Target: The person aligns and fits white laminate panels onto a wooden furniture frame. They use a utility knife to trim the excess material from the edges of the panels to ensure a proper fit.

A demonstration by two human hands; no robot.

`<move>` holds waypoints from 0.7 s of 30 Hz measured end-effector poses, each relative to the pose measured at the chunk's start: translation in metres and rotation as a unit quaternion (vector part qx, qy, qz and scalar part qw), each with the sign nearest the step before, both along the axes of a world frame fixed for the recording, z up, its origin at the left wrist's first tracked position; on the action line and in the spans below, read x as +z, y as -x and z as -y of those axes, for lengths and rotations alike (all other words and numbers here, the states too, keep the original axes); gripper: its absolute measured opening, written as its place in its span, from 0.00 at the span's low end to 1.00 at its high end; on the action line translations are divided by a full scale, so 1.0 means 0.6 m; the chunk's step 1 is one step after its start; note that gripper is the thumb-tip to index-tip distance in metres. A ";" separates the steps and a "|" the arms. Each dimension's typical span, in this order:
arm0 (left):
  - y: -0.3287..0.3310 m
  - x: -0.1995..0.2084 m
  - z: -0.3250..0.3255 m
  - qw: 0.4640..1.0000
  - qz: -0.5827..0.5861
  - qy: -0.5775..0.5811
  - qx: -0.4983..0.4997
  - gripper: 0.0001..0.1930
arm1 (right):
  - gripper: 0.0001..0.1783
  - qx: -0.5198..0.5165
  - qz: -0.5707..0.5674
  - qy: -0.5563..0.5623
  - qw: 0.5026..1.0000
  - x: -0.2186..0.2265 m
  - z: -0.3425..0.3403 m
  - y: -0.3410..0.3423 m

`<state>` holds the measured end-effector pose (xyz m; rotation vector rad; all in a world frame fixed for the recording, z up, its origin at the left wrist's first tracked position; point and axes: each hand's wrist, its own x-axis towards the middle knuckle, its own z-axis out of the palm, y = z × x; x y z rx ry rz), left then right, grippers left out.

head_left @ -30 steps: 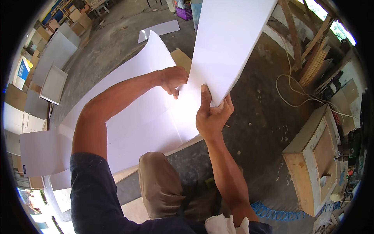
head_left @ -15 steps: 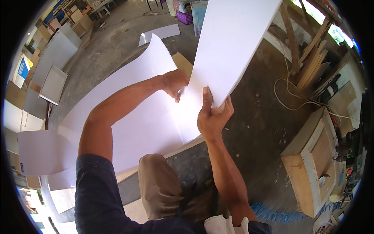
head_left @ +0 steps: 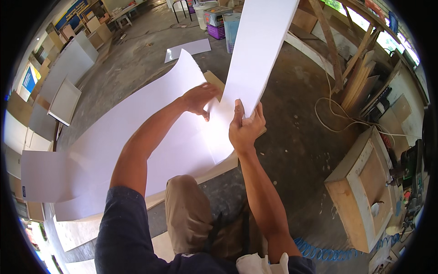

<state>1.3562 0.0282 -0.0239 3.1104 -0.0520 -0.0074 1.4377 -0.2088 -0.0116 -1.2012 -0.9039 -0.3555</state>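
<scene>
A large glossy white sheet point(head_left: 132, 123), thin and flexible, lies across the left and middle of the view with its far corner curling up. My left hand point(head_left: 200, 99) grips its right edge, fingers bent over the edge and thumb pointing down. A long white strip point(head_left: 260, 50) rises from the sheet's right side and runs out of the top of the view. My right hand point(head_left: 247, 128) holds the strip low down, thumb on the near face and fingers behind. Near my hands the strip appears joined to the sheet; a gap between them opens farther up.
Brown board point(head_left: 213, 78) shows under the sheet. A small white panel point(head_left: 188, 50) lies on the concrete floor beyond, near boxes point(head_left: 215, 23). At right are a wooden box frame point(head_left: 360, 192), a pale cable point(head_left: 335, 119) and stacked timber point(head_left: 360, 84). A blue coiled hose point(head_left: 326, 250) lies below.
The strip has turned and leans farther left, showing a narrower face. My right hand has shifted slightly left with it, while my left hand keeps its grip on the sheet.
</scene>
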 end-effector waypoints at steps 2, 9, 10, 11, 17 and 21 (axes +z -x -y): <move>0.024 -0.007 0.029 0.986 0.085 -0.015 0.140 0.69 | 0.07 0.005 -0.011 -0.018 1.000 -0.001 -0.001 -0.007; 0.152 -0.170 0.089 0.726 0.072 0.233 0.643 0.82 | 0.07 0.013 -0.033 -0.015 0.999 -0.009 -0.002 -0.003; 0.168 -0.194 0.094 0.709 0.039 0.248 0.660 0.81 | 0.07 0.019 -0.036 -0.020 0.999 -0.010 -0.001 0.000; 0.175 -0.208 0.116 0.697 0.015 0.248 0.673 0.80 | 0.07 0.022 -0.038 -0.024 0.999 -0.013 0.001 -0.003; 0.136 -0.197 0.231 0.716 -0.083 0.220 0.658 0.56 | 0.05 0.035 -0.056 -0.026 0.998 -0.011 0.005 -0.010; 0.115 -0.193 0.253 0.766 -0.016 0.223 0.603 0.43 | 0.06 0.088 -0.128 -0.057 0.986 -0.010 0.001 -0.001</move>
